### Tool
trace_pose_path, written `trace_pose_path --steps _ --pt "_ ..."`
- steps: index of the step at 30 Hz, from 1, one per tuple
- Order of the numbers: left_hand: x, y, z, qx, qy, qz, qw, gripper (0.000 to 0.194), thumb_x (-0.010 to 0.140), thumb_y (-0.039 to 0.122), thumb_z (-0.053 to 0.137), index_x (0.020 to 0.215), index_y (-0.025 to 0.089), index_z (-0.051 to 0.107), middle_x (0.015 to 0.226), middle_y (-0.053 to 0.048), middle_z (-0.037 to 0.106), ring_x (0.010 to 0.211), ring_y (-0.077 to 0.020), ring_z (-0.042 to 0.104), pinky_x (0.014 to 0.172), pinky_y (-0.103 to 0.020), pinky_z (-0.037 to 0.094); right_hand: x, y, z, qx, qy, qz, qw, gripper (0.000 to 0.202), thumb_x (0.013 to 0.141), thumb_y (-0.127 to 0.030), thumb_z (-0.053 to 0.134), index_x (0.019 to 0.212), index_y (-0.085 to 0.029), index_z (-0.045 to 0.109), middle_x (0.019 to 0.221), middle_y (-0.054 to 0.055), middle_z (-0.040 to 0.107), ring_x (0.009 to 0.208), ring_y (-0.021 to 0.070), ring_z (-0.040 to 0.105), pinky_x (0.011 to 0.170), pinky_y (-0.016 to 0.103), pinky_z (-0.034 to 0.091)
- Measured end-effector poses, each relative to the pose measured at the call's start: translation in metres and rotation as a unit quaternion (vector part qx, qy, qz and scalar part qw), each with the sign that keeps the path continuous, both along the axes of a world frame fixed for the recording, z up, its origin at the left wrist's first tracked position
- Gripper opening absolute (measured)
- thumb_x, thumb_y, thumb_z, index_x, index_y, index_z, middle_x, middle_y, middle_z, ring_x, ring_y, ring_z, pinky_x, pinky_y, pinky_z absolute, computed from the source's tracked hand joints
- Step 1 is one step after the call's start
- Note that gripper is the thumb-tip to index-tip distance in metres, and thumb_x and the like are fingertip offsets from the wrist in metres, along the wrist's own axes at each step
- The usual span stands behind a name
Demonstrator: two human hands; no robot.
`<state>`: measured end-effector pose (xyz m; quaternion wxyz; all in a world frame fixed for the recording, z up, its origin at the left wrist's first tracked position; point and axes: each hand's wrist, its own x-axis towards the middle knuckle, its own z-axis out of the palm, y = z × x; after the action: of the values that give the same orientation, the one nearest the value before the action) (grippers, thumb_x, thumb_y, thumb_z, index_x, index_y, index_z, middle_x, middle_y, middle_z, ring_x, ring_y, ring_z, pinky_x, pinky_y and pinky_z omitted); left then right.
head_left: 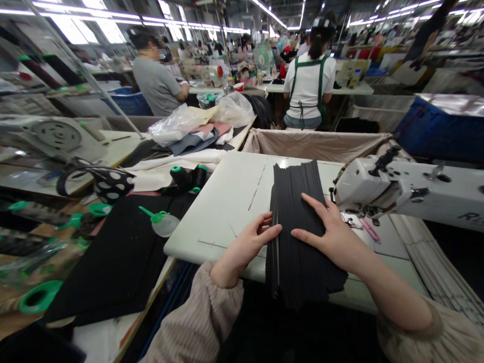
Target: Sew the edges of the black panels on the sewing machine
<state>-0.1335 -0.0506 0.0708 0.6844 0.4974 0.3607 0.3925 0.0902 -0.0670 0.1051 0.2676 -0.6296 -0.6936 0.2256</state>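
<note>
A thick bundle of black fabric strips (297, 227) lies lengthwise on the pale sewing table (215, 217), its near end reaching past the front edge. My right hand (333, 234) rests on the bundle's right part, fingers and thumb spread. Against the left side is my left hand (251, 242), its thumb touching the edge strips and its fingers slightly bent, apart from the thumb. The strips' far ends are uneven. Just right of the bundle stands a white sewing machine head (401, 186), with a small pink tool (369, 230) lying near its needle area.
Left of the table are black fabric panels (109, 252), a green-capped oil bottle (162, 222) and black thread cones (189, 177). A cloth-lined bin (317, 143) borders the far edge. Two co-workers (155, 75) (308, 80) are at benches beyond, near a blue crate (438, 126).
</note>
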Motion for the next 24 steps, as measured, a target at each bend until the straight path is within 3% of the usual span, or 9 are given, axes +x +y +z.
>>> trace_pose_path --steps 5,10,13,24 --pt "-0.002 -0.002 -0.0016 -0.017 -0.007 0.005 1.0 0.051 0.088 0.04 0.068 0.134 0.021 0.057 0.13 -0.009 0.064 0.117 -0.0277 0.061 0.097 -0.035 0.048 0.0017 -0.0019 -0.0006 -0.008 -0.006 -0.007 1.0 0.088 0.073 -0.07 0.068 0.149 -0.044 0.034 0.154 0.007 0.026 0.143 0.0396 0.027 0.116 0.058 0.026" --pt "-0.0026 -0.0064 0.0002 0.019 -0.006 0.007 1.0 0.046 0.09 0.036 0.064 0.134 0.021 0.059 0.133 -0.006 0.063 0.122 -0.0262 0.058 0.105 -0.035 0.044 0.0045 -0.0042 0.0002 -0.004 -0.024 -0.008 1.0 0.085 0.075 -0.07 0.065 0.149 -0.044 0.033 0.153 0.009 0.026 0.144 0.0386 0.026 0.115 0.059 0.027" --pt "-0.0031 -0.0083 0.002 0.018 0.004 0.006 1.0 0.045 0.091 0.036 0.063 0.134 0.022 0.058 0.131 -0.004 0.065 0.119 -0.0264 0.06 0.102 -0.035 0.047 0.0048 -0.0044 0.0007 -0.004 -0.033 -0.004 0.999 0.084 0.076 -0.07 0.064 0.149 -0.044 0.032 0.151 0.01 0.027 0.144 0.0383 0.025 0.115 0.06 0.027" --pt "-0.005 -0.0079 0.0002 0.023 0.006 -0.001 1.0 0.046 0.092 0.036 0.061 0.135 0.019 0.056 0.128 -0.007 0.065 0.116 -0.0271 0.062 0.1 -0.038 0.049 0.002 -0.0063 0.0046 -0.007 -0.049 -0.007 0.999 0.082 0.078 -0.073 0.06 0.149 -0.042 0.032 0.152 0.01 0.026 0.146 0.0374 0.022 0.115 0.06 0.028"
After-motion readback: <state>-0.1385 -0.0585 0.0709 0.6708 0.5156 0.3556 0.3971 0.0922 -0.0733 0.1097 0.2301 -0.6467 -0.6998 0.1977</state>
